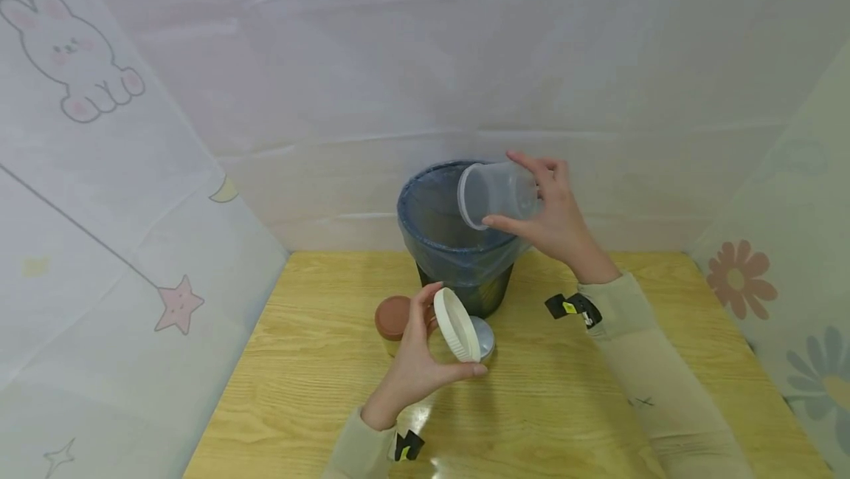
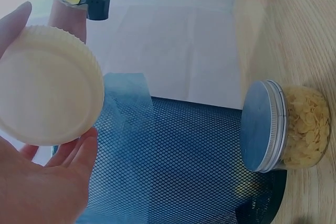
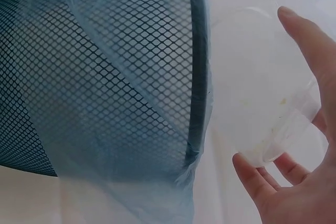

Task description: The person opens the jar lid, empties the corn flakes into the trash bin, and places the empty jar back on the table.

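My left hand [image 1: 413, 372] grips a cream ribbed screw lid [image 1: 453, 325] by its rim, thumb below and fingers above, in front of the bin. In the left wrist view the lid [image 2: 50, 87] shows its round face. The right hand [image 1: 556, 221] holds a clear plastic jar [image 1: 508, 190] on its side, mouth tilted toward the open top of a black mesh wastebasket [image 1: 494, 294]. A few yellow crumbs [image 3: 283, 100] cling inside the jar in the right wrist view. Blue plastic bag [image 1: 458, 265] lines the basket and folds over its rim.
A jar with a brown lid [image 1: 393, 316] stands left of the basket, partly behind my left hand. Another jar, silver-lidded and holding yellow flakes [image 2: 308, 127], stands close to the basket. Patterned sheeting [image 1: 372, 80] walls in the wooden table [image 1: 299, 390].
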`<state>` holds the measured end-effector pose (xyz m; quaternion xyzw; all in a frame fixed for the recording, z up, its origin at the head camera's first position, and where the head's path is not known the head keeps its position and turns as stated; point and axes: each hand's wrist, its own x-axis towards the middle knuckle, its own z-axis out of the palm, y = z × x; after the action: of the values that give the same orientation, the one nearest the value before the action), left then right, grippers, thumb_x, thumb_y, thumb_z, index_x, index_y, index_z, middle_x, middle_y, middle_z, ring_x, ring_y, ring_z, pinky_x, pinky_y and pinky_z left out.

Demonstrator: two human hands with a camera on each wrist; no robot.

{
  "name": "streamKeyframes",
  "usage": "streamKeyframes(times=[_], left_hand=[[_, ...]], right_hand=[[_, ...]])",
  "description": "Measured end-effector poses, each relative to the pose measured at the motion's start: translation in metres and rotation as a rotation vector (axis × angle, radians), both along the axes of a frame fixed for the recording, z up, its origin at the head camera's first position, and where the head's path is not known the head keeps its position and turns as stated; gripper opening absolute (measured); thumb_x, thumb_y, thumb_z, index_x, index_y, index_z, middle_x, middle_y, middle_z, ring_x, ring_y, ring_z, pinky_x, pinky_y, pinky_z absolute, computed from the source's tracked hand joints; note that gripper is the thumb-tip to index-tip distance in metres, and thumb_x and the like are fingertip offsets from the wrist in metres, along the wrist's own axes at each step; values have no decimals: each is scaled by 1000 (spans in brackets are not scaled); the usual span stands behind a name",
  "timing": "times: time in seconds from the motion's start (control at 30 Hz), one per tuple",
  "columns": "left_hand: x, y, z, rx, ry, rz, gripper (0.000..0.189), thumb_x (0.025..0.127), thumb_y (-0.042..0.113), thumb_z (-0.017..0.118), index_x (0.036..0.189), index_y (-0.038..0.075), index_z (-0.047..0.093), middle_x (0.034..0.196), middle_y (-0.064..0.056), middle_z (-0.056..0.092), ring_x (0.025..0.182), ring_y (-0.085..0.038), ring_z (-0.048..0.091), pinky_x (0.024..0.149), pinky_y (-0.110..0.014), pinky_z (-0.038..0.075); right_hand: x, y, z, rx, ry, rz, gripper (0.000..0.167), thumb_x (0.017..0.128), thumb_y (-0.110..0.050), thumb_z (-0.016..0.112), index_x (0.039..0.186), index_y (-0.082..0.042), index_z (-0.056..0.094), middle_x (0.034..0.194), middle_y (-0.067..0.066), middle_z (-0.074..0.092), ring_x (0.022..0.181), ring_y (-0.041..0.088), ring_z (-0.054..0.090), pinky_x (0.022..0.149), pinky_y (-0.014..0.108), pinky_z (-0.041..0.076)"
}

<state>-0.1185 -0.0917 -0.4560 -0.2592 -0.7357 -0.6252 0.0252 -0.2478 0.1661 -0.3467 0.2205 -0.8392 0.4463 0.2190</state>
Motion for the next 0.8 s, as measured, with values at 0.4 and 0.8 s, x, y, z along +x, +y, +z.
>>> streamKeyframes(times=[0.4,0.8], left_hand=[[-3,1,-2,8,2,-23,115,70,16,97,157,19,21,143,-5,47,129,-24,48,110,-56,36],[-6,6,-1,18,25,-31,112,68,16,98,153,17,25,137,-5,51,122,-26,53,104,-45,43]], right_hand=[[11,3,1,-147,-87,-20,105,69,-7,96,151,-10,30,144,13,30,119,34,43,108,53,40],[20,11,-5,-192,-98,-19,96,69,-1,93,134,-2,22,137,14,33,120,38,51,91,57,47]])
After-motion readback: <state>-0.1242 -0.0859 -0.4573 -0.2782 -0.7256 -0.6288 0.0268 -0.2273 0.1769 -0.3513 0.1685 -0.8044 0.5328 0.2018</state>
